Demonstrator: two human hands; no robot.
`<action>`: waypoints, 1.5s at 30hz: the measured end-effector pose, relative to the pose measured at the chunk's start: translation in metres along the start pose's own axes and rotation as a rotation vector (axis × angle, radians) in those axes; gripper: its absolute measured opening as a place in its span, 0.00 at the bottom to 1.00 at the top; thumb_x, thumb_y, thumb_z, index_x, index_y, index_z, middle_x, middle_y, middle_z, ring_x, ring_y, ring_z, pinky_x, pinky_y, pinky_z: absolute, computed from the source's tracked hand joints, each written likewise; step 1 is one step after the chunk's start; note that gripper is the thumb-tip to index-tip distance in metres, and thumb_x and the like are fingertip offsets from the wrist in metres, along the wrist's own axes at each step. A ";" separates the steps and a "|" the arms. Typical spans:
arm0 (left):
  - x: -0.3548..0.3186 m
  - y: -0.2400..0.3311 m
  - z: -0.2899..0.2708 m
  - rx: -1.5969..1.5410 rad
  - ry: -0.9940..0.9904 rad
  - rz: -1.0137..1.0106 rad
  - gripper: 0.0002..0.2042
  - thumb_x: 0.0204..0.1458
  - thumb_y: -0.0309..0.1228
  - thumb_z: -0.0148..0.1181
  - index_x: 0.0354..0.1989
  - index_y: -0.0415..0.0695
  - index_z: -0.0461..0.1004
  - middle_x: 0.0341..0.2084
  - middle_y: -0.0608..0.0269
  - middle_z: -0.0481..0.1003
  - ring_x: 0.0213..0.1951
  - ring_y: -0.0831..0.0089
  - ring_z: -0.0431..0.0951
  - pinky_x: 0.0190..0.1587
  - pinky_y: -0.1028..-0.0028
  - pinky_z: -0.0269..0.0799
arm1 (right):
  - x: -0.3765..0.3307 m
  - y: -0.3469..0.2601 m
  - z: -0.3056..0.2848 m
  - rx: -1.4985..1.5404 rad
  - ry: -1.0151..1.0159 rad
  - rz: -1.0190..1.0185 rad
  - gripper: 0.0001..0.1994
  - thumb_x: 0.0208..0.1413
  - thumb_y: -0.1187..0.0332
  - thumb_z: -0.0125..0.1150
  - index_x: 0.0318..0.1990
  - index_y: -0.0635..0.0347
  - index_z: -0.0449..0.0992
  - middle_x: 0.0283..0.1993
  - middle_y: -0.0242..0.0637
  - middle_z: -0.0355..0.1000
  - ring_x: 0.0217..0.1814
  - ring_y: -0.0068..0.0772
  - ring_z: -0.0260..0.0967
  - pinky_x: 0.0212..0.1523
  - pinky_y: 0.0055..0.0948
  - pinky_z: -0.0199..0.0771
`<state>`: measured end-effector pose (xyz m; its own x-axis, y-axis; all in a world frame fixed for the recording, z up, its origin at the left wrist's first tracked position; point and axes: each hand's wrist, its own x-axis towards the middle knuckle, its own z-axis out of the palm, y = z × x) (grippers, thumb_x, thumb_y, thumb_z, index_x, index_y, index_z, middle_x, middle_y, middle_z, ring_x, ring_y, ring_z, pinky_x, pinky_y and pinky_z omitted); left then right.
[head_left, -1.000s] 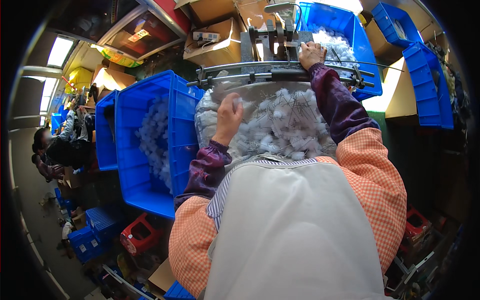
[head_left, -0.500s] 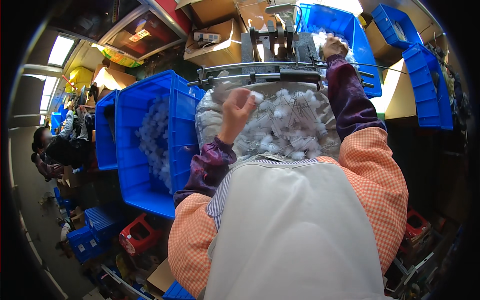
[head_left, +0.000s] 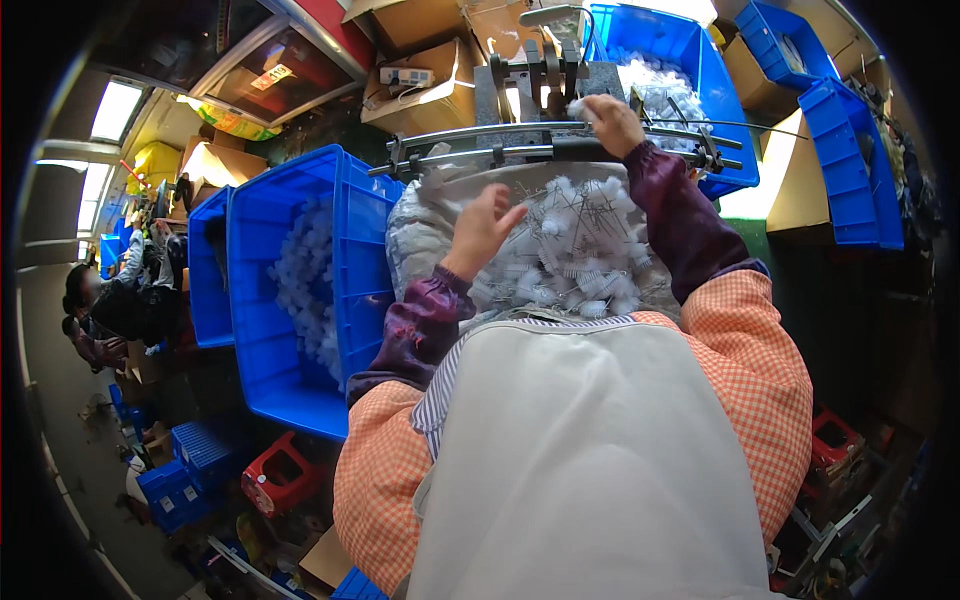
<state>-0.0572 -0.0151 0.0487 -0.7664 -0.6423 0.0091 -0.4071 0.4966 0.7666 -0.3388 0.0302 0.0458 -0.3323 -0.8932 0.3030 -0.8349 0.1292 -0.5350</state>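
Note:
Over the cloth-lined lap tray (head_left: 412, 235) my left hand (head_left: 482, 235) hovers with thumb and fingers apart, and nothing shows in it. Beside it lies a heap of small white bristle brushes (head_left: 565, 235) with thin wire stems. My right hand (head_left: 613, 124) is closed on a small white tufted piece, apparently a bristle brush (head_left: 577, 110), just above the metal rails (head_left: 470, 130) of a bench fixture. Behind the rails stands the dark metal fixture (head_left: 545, 80).
A large blue bin (head_left: 375, 230) with white tufted pieces (head_left: 310, 270) stands at my left. Another blue bin (head_left: 715, 80) holding white pieces is at the far right. Cardboard boxes (head_left: 425, 105) sit behind the fixture; a red stool (head_left: 280, 475) is low at left.
My right hand has come left and nearer from the far right bin to the rails, now with a white piece. The white brush that was at my left fingertips is gone from them.

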 end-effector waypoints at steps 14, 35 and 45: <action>-0.047 -0.053 0.024 0.336 -0.239 -0.081 0.13 0.43 0.31 0.57 0.39 0.43 0.70 0.34 0.52 0.74 0.42 0.53 0.71 0.44 0.61 0.66 | 0.044 0.058 0.030 -0.523 0.020 0.098 0.09 0.52 0.65 0.48 0.39 0.50 0.72 0.42 0.33 0.69 0.51 0.39 0.61 0.49 0.37 0.62; -0.043 -0.050 0.016 0.366 -0.163 0.126 0.14 0.41 0.23 0.51 0.41 0.42 0.69 0.33 0.51 0.71 0.40 0.54 0.71 0.41 0.62 0.67 | 0.035 0.031 0.037 -0.545 -0.029 0.351 0.17 0.47 0.57 0.50 0.43 0.52 0.73 0.49 0.38 0.63 0.57 0.41 0.51 0.55 0.44 0.45; -0.037 -0.055 -0.021 -0.081 -0.184 -0.038 0.07 0.42 0.20 0.55 0.32 0.38 0.71 0.26 0.60 0.72 0.30 0.73 0.73 0.34 0.75 0.69 | 0.038 0.015 0.052 -0.597 0.048 0.284 0.14 0.48 0.59 0.49 0.42 0.50 0.73 0.46 0.36 0.65 0.54 0.39 0.55 0.53 0.43 0.48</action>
<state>0.0039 -0.0308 0.0199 -0.8319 -0.5389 -0.1324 -0.4018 0.4204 0.8135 -0.3416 -0.0245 0.0080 -0.5832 -0.7706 0.2570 -0.8070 0.5858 -0.0749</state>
